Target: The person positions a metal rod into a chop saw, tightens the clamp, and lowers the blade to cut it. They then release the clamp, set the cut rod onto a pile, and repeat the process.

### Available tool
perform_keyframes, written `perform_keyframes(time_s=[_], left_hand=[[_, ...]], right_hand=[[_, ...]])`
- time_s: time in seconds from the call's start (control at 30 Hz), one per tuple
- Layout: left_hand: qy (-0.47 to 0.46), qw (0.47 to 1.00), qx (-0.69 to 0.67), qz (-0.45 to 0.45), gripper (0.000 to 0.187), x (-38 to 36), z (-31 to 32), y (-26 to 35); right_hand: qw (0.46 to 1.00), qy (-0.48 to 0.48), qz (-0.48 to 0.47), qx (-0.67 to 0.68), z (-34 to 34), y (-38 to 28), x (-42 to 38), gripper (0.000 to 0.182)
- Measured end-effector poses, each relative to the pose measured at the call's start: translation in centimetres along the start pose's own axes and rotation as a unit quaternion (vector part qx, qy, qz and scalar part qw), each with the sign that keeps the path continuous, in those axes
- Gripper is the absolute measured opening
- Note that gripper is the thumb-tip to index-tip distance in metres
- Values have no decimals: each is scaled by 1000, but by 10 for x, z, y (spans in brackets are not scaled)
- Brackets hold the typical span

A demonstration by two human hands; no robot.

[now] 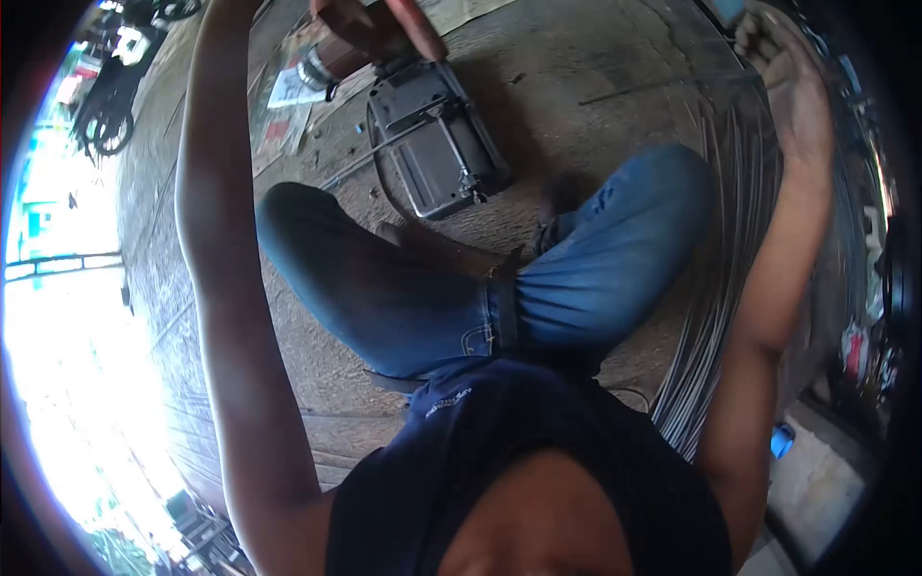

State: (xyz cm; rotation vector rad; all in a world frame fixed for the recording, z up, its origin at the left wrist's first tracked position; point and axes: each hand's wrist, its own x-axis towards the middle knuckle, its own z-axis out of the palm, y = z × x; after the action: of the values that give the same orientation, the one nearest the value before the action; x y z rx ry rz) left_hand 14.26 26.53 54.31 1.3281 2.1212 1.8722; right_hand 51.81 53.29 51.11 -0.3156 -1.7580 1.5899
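Head view | left hand closed on motor at top edge, long axis slanting lower-left | right hand on wire coil, grip unclear | metal case on floor, just beside motor.

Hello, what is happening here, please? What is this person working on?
A person in blue jeans sits on a concrete floor, both arms raised. The right hand is at a big coil of steel wire beside the leg. The left hand, at the picture's top edge, is on a brown object just above a dark metal tray-like part lying on the floor. Its grip cannot be made out.
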Motion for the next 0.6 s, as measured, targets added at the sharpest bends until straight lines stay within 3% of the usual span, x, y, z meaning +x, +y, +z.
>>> perform_keyframes(time_s=[0.07, 0.13, 0.17, 0.23, 0.27, 0.3, 0.33, 0.37, 0.43, 0.5, 0.53, 0.6], left_hand=[[85, 994, -28, -56, 45, -7, -50, -38], [155, 986, -35, -47, 41, -30, -82, -78], [168, 982, -41, -73, 40, -42, -105, -103], [164, 979, -6, -122, 45, -72, -146, -148], [170, 977, -5, -127, 45, -86, -169, -170], [109, 981, 13, -158, 48, -100, -195, -195], [46, 981, 31, -187, 53, -116, -216, -216], [49, 980, 29, -191, 53, -132, -228, -231], [56, 929, 82, -357, 43, -157, -244, -257], [59, 923, 85, -371, 43, -165, -248, -276], [64, 918, 90, -382, 43, -168, -248, -285], [-8, 933, 56, -357, 51, -151, -241, -266]], right_hand=[[996, -67, -10, -62, 39, 2, 11, 21], [970, -200, 95, -101, 66, 20, 28, 27], [917, -323, 112, -207, 67, 33, 43, 37], [847, -416, 204, -259, 110, 69, 37, 37], [787, -485, 263, -276, 127, 91, 33, 37], [716, -549, 318, -290, 141, 113, 28, 38], [668, -561, 371, -319, 155, 133, 15, 39], [617, -568, 423, -345, 164, 157, 0, 39], [524, -582, 507, -360, 165, 236, -22, 42], [477, -563, 565, -368, 176, 294, -39, 42], [484, -534, 608, -333, 172, 339, -51, 44], [518, -397, 752, -94, 156, 459, -88, 49]])
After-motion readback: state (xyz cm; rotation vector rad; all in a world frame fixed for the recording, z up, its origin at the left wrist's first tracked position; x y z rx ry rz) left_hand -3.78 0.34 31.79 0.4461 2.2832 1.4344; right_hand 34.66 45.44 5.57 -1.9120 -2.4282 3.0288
